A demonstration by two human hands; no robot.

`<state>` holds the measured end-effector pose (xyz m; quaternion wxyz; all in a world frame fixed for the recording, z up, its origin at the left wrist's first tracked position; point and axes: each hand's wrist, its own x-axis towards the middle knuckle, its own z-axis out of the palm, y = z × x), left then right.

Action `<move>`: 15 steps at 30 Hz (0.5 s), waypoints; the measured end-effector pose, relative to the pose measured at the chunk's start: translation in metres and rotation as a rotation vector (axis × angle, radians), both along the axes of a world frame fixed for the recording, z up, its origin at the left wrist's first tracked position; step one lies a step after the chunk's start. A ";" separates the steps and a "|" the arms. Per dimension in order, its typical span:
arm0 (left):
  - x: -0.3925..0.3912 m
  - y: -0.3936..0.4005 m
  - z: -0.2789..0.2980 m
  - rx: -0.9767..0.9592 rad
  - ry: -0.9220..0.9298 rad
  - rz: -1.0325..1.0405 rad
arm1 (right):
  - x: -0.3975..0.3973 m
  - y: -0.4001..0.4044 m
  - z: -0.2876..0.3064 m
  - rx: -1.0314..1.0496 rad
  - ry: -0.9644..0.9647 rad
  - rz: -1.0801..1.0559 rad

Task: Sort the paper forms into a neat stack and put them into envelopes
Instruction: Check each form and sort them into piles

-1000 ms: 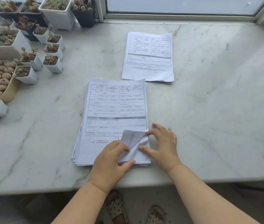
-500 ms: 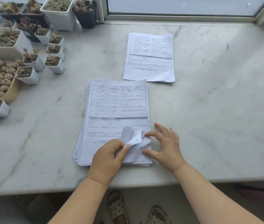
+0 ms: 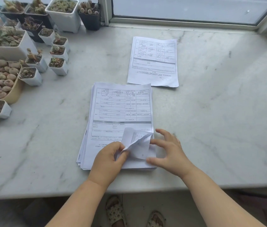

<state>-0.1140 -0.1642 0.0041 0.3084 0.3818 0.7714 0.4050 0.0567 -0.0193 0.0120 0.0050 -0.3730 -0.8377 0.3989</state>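
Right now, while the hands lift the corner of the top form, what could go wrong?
The left hand pinches the curled corner of the top form; a hard pull may crease or tear it. The stack is already fanned along its left edge and could slide further. The right hand only touches lightly, so lower sheets might lift too.

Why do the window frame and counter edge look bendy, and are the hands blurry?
Head view: the wide-angle lens bows the white window frame and marble counter edge; soft daylight, faint shadows; the right hand fingertips look slightly smeared, the printed paper stack stays sharp.
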 end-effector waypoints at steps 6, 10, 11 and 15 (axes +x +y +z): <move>-0.008 0.003 0.003 -0.011 -0.096 0.016 | -0.004 0.001 -0.011 0.096 -0.047 0.032; -0.007 -0.002 0.006 -0.051 -0.021 -0.055 | -0.017 0.006 -0.011 0.128 -0.022 -0.070; -0.007 -0.004 0.006 -0.063 0.009 -0.091 | -0.019 0.007 -0.009 0.115 -0.029 -0.079; -0.007 -0.006 0.004 -0.046 0.065 -0.122 | -0.020 0.009 0.001 0.107 0.005 -0.186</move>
